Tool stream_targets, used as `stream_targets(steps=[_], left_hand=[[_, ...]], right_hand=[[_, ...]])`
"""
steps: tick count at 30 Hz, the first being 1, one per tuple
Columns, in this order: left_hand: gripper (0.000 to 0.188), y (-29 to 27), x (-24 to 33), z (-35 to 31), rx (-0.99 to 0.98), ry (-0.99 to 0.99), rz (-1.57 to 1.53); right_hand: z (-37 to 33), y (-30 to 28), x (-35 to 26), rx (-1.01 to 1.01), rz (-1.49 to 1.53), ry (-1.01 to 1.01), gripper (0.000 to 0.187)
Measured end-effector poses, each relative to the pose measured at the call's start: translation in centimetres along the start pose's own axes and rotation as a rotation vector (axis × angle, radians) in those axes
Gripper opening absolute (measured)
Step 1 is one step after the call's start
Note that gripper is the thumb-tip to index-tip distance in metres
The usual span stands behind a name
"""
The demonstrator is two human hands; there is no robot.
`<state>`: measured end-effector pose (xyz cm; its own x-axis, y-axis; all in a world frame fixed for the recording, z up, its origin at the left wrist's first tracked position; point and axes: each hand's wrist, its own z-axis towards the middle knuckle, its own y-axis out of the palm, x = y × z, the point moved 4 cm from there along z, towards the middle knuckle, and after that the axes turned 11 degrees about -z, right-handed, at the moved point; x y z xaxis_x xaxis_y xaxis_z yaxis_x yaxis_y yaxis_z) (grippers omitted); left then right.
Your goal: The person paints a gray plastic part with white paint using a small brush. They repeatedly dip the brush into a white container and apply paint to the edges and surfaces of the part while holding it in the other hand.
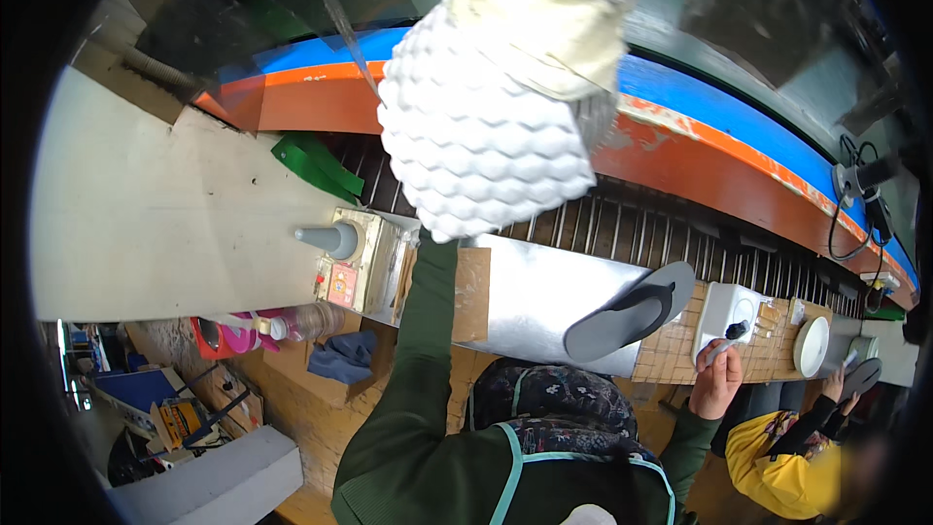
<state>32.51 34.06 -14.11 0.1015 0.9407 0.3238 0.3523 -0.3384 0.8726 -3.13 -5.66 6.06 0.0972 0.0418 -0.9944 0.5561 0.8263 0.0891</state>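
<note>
A single grey flip-flop (pixel 630 313) with a dark strap lies aslant on a shiny metal sheet (pixel 530 297) in front of me. My right hand (pixel 717 387) is closed, with a small pale thing (pixel 717 352) pinched at the fingertips, its kind unclear. Just beyond that hand stands a white tray (pixel 714 313) with a dark lump (pixel 741 329) on it. My left arm (pixel 428 331) reaches forward past a brown cardboard piece (pixel 473 292). White bumpy foam (pixel 486 126) hides the left hand at its end, so neither its fingers nor any hold shows.
Behind the bench runs a rod or roller conveyor (pixel 622 224) under an orange and blue rail (pixel 292 97). A machine box with a grey cone (pixel 335 238) stands left. At right are a white bowl (pixel 812 345) and a co-worker in yellow (pixel 777 467), holding another grey flip-flop (pixel 861 379).
</note>
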Motion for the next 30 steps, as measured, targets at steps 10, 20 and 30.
stream_targets(steps=[10,20,30], left_hand=[[0.010,-1.9,8.7,10.6,0.158,0.153,0.009],[0.016,-3.9,8.7,12.1,0.192,0.146,0.074],[0.022,-1.9,1.1,8.9,0.058,0.051,0.295]], right_hand=[[-0.3,2.1,-1.2,0.067,-0.120,0.032,0.019],[-0.3,2.9,-2.6,0.100,-0.200,0.043,0.022],[-4.1,-4.0,0.5,0.300,-0.224,0.193,0.019]])
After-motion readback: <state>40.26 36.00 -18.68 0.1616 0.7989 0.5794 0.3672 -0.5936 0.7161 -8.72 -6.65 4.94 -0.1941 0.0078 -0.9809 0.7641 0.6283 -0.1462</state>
